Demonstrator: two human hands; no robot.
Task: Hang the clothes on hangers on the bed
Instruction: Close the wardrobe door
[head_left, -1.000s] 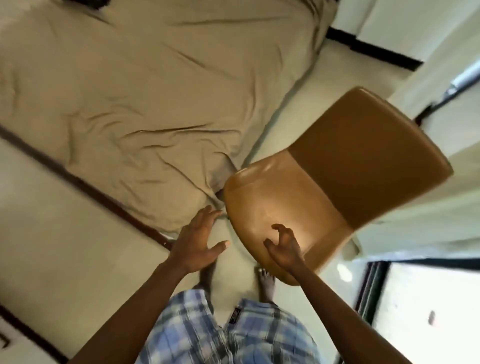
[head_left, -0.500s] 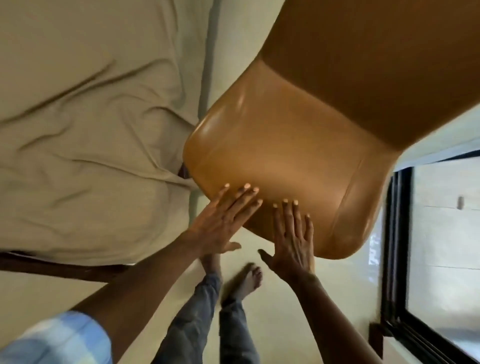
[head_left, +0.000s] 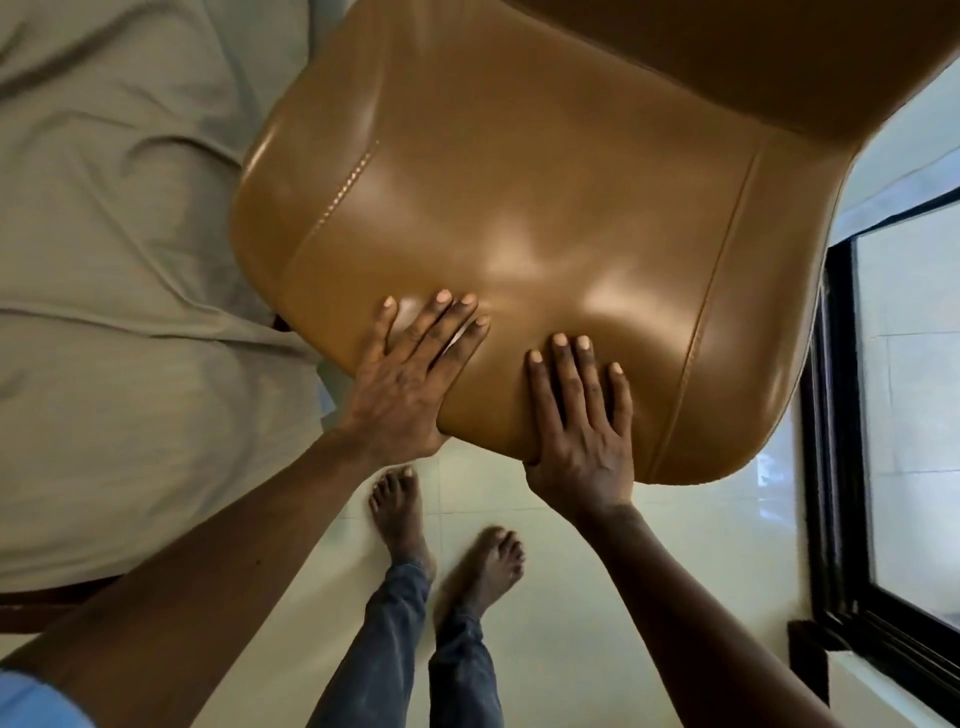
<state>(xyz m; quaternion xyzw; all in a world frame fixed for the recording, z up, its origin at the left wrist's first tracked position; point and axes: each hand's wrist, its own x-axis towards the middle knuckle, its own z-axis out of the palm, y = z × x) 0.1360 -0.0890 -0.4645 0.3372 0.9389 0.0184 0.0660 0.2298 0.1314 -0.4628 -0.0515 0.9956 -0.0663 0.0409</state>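
Tan leather chair (head_left: 519, 208) | your left hand (head_left: 410, 379) and right hand (head_left: 576, 426) press flat, fingers straight | push evenly, clear of bed (head_left: 130, 312).

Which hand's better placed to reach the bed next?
Likely left. The left hand lies flat on the chair seat on the side nearest the bed; the right hand sits toward the window.
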